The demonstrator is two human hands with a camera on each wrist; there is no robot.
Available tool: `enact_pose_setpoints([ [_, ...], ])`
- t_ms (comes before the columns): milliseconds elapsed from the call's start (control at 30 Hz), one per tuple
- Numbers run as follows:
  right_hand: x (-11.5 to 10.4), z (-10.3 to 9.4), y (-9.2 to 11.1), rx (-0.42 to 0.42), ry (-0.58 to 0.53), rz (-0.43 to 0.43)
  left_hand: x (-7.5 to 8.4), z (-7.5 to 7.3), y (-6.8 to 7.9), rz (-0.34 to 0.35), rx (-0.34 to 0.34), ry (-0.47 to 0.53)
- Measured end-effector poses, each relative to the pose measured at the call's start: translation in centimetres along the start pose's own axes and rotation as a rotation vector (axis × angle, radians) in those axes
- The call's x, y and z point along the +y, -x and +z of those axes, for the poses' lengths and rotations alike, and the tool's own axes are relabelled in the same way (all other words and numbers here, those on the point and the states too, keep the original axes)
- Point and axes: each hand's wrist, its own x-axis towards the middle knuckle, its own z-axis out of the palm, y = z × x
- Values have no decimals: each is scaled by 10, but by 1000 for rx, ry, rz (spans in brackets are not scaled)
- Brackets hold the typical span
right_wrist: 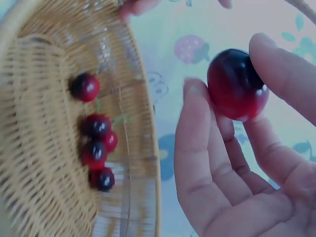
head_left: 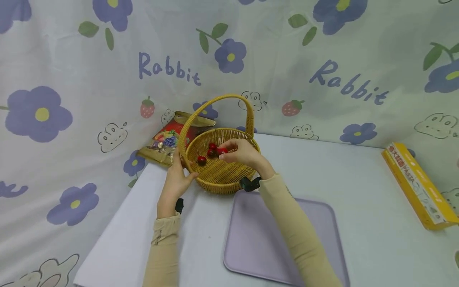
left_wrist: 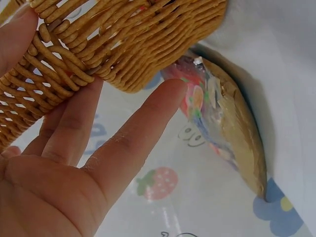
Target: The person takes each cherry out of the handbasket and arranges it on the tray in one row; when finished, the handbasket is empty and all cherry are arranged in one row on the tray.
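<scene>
A wicker basket with a tall arched handle stands on the table, tipped slightly toward me. My left hand grips its left side near the foot of the handle, thumb over the rim and fingers against the outer weave, index finger extended. Above the basket's inside, my right hand pinches a dark red cherry between thumb and fingertips. Several more cherries lie in the basket, close together along one side; some show green stems.
Behind the basket on the left leans a shiny red and gold bag printed with fruit. A lilac tray lies in front, under my right forearm. A yellow pasta box lies far right. Patterned cloth hangs behind.
</scene>
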Motion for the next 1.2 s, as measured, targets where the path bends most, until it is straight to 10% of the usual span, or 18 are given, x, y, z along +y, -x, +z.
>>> enact_pose_setpoints([
  [567,61,-7,76,273,-162,-4,0,-2,-4,-9,-11,-6],
  [867,100,-1,101,357,26,172,-6,1,-3,-50,-52,-8],
  [1200,113,33,90,359,198,163,-4,-2,-4,-42,-46,4],
])
